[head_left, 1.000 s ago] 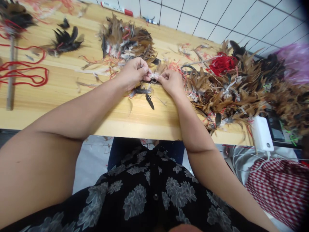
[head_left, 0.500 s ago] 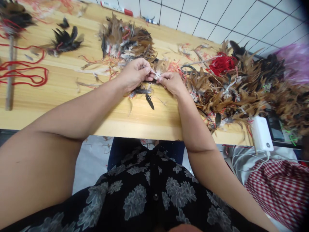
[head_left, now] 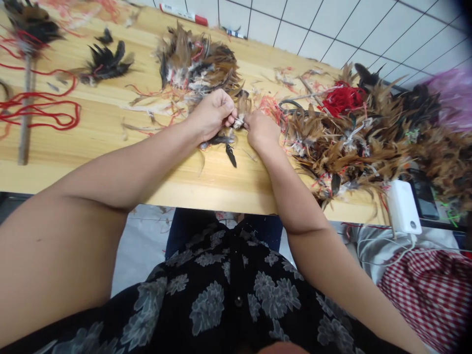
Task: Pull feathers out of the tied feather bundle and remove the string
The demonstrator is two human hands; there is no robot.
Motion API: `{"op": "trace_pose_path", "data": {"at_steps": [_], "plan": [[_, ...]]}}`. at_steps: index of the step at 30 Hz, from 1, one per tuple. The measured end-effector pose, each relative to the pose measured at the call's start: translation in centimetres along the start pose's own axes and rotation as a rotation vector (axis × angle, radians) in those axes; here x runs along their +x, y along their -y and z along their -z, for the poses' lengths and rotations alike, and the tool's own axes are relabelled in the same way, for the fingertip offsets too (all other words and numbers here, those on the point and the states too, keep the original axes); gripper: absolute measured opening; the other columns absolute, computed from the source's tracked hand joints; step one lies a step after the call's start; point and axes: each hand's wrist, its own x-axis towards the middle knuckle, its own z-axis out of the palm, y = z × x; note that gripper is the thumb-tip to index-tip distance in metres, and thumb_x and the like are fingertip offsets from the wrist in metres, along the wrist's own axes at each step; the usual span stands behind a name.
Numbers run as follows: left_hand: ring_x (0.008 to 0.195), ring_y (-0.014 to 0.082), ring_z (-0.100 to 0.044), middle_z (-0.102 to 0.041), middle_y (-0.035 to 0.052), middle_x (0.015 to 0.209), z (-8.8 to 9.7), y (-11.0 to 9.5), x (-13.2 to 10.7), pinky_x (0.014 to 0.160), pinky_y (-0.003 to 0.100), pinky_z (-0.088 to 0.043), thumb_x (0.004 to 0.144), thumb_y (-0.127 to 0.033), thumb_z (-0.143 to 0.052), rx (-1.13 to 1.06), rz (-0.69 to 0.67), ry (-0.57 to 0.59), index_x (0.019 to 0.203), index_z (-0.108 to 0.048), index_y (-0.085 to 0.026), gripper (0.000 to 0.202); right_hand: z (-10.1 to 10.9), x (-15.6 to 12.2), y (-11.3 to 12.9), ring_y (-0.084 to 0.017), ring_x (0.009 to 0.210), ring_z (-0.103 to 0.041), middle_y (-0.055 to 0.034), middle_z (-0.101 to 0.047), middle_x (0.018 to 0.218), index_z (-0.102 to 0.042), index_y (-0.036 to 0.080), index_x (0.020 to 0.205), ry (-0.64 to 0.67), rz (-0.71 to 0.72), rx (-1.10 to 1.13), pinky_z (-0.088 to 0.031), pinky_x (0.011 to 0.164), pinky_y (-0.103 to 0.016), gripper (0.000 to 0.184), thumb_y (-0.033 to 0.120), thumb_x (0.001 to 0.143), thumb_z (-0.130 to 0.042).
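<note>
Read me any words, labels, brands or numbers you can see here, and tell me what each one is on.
None can be read.
White and red marker at the table's far edge: dark print on its barrel, too small and blurred to read.
White power bank: no legible marking.
Both hands, left hand and right hand, pinch a small feather bundle, which carries no text.

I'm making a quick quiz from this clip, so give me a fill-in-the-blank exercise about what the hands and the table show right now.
1. The left hand and right hand pinch a small tuft of ____ between them.
2. The white power bank lies at the table's ____ edge.
3. The cord looped on the wooden table is ____ in colour.
4. A single dark feather lies on the table just ____ the hands.

Missing words: feathers; near; red; below
</note>
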Motion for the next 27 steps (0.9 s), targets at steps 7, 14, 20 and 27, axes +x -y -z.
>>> {"op": "trace_pose_path", "data": {"at_steps": [7, 14, 20, 27], "plan": [[0.065, 0.0114, -0.052, -0.064, -0.004, 0.071, 0.3, 0.4, 0.4, 0.064, 0.03, -0.038, 0.112, -0.01, -0.072, 0.136, -0.033, -0.027, 0.084, -0.051, -0.024, 0.038, 0.3, -1.2, 2.3, -0.037, 0.125, -0.078, -0.0165, -0.081, 0.12, -0.082, 0.023, 0.111, -0.054, -0.135, -0.322, -0.061, 0.105, -0.049, 0.025, 0.025, 0.112, -0.057], [0.061, 0.0094, -0.056, -0.063, -0.0045, 0.066, -0.1, -1.1, -0.7, 0.064, 0.026, -0.038, 0.109, 0.007, -0.057, 0.162, -0.049, -0.024, 0.082, -0.054, -0.021, 0.039, 1.2, -1.3, 2.4, -0.038, 0.125, -0.076, -0.0152, -0.081, 0.118, -0.078, 0.023, 0.107, -0.06, -0.15, -0.242, -0.06, 0.109, -0.053, 0.017, 0.029, 0.11, -0.062], [0.061, 0.0121, -0.062, -0.066, -0.0021, 0.069, -0.3, -1.6, -1.1, 0.061, 0.026, -0.044, 0.108, -0.009, -0.077, 0.081, 0.007, 0.048, 0.081, -0.059, -0.022, 0.035, 2.2, -1.0, 2.5, -0.035, 0.125, -0.073, -0.0144, -0.079, 0.117, -0.073, 0.022, 0.106, -0.14, -0.084, -0.19, -0.059, 0.109, -0.051, 0.039, 0.045, 0.119, -0.044], [0.066, 0.0131, -0.057, -0.066, 0.0018, 0.067, -0.6, -1.7, -1.6, 0.065, 0.029, -0.045, 0.115, -0.033, -0.076, -0.018, 0.173, 0.174, 0.077, -0.069, -0.021, 0.041, 1.7, -2.2, 3.8, -0.035, 0.133, -0.07, -0.0145, -0.078, 0.125, -0.073, 0.026, 0.115, -0.143, 0.068, -0.205, -0.057, 0.117, -0.05, 0.041, 0.047, 0.12, -0.038]]}}
